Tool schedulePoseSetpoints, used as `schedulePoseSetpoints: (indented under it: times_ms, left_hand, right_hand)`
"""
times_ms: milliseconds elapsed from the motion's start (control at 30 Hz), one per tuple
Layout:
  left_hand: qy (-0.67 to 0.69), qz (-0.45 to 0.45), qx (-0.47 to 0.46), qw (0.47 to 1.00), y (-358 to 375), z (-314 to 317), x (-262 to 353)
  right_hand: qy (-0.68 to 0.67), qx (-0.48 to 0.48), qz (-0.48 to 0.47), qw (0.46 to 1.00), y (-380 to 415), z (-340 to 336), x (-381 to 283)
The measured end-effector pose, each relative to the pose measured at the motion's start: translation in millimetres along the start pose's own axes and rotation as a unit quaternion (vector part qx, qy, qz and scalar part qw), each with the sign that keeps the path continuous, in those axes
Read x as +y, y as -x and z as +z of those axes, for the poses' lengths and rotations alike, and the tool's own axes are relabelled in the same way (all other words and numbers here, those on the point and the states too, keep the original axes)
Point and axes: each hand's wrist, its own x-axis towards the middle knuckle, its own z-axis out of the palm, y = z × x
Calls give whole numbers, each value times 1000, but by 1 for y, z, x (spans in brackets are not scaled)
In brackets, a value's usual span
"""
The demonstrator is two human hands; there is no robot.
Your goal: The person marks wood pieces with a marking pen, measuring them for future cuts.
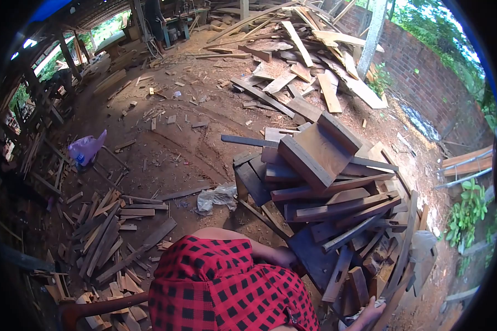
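Note:
At the lower right, my right hand [371, 312] is closed beside the lower edge of a wood stack, with a small whitish scrap at its fingers. The fingers are too small to show exactly what they grip. Closest to it are upright dark wood pieces [359, 286] and a long curved strip of wood [407, 251]. My left hand cannot be made out. Red and black checked cloth [215, 284] covers my lap, and a bare limb [259, 251], seemingly my leg, reaches toward a dark flat board [317, 256].
A three-sided wooden piece [328, 149] tops the stack. Scrap sticks [102, 237] lie at left, near a purple plastic bag [86, 148]. Crumpled clear plastic [216, 198] is on the dirt. Behind are a plank heap [315, 66], a post [371, 38] and a brick wall [425, 83].

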Motion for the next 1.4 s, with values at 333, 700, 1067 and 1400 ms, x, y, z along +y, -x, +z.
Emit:
schedulePoseSetpoints:
  times_ms: [333,700,1067,1400]
  left_hand:
    - [48,16,34,998,6,1,1]
    - [36,6,47,998,7,1,5]
    - [31,-8,-9,999,-4,7,-1]
    - [37,-4,0,999,2,-3,3]
  right_hand:
    - [12,-4,-4,1000,-6,1,13]
    - [13,2,-20,1000,-3,2,10]
    - [17,2,-8,1000,-3,1,10]
    - [-3,-17,4,1000,0,1,8]
